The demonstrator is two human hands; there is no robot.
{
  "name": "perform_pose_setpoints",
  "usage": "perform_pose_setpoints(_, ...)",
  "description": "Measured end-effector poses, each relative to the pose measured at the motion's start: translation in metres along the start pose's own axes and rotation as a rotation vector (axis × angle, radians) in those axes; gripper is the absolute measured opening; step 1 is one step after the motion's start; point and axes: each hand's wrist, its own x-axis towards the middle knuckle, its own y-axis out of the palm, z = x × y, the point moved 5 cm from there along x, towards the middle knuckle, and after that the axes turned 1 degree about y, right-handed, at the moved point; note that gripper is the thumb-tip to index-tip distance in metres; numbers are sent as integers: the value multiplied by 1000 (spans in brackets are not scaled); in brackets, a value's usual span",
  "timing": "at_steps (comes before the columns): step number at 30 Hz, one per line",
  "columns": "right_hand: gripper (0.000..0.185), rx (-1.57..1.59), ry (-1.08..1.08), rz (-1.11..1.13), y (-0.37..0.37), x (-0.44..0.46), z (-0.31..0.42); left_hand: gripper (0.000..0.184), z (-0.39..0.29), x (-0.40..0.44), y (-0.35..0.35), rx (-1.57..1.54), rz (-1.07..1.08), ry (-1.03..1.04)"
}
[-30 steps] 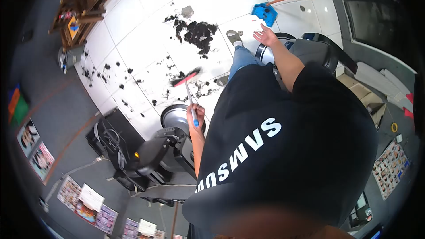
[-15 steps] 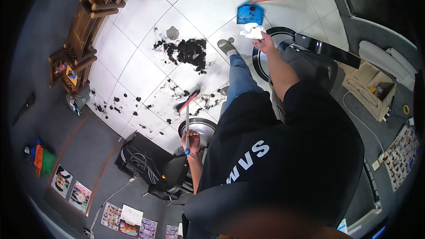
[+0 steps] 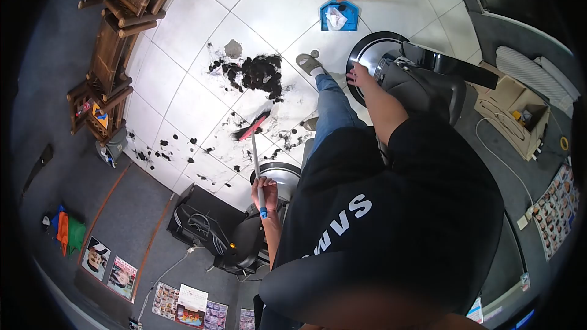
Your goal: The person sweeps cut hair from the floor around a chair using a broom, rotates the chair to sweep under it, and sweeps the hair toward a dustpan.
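My left hand [image 3: 265, 192] is wrapped round the grey handle of a broom [image 3: 257, 153]. The broom's red head with dark bristles rests on the white floor among scattered dark hair. My right hand [image 3: 359, 76] is empty, fingers apart, over the round chrome base of a chair. Past it, a blue dustpan [image 3: 350, 22] with an orange handle lies on the tiles, holding a crumpled white tissue [image 3: 335, 18] and some dark bits. The largest pile of black hair [image 3: 262, 74] is left of my sandalled foot.
Black chairs [image 3: 422, 85] stand right and lower left [image 3: 241, 241]. Wooden bamboo-style furniture [image 3: 113, 52] lines the upper left, with a grey bin [image 3: 111, 148] below it. A beige box [image 3: 513, 116] with cables is at the right.
The white tissue, in my right hand half a second ago, now lies in the dustpan. My right hand has let go and drawn back towards the chair base. My left hand still grips the broom.
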Motion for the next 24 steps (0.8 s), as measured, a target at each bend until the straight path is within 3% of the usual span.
perform_pose_setpoints(3, 44, -200, 9, 19, 12, 5, -31, 21, 5, 2, 2, -14, 32, -5)
perform_pose_setpoints(7, 40, -687, -195, 46, 51, -49, -21, 19, 11, 5, -2, -24, 42, 42)
perform_pose_setpoints(8, 35, -780, -379, 38, 59, -33, -23, 18, 13, 6, -9, -36, 41, 55)
perform_pose_setpoints(12, 32, -1292, -722, 48, 109, -46, -7, 22, 30, 2, -6, 10, 117, 112)
perform_pose_setpoints(13, 36, -1404, -781, 136, 123, -56, -4, 25, 33, 3, -14, -37, 59, 126)
perform_pose_setpoints(15, 35, -1384, -674, 280, 144, -32, -2, 25, 40, 8, -28, -145, 39, 130)
perform_pose_setpoints(17, 35, -1415, -696, 350, 169, -80, 12, 26, 40, 7, -30, -156, 11, 116)
perform_pose_setpoints(18, 35, -1417, -670, 328, 179, -83, 13, 27, 43, 16, -48, -243, 124, 74)
perform_pose_setpoints(19, 36, -1406, -666, 342, 189, -104, 11, 26, 40, 13, -46, -273, 14, 112)
perform_pose_setpoints(24, 37, -1642, -554, 504, 220, -224, -67, 20, 33, 3, -76, -360, 87, 128)
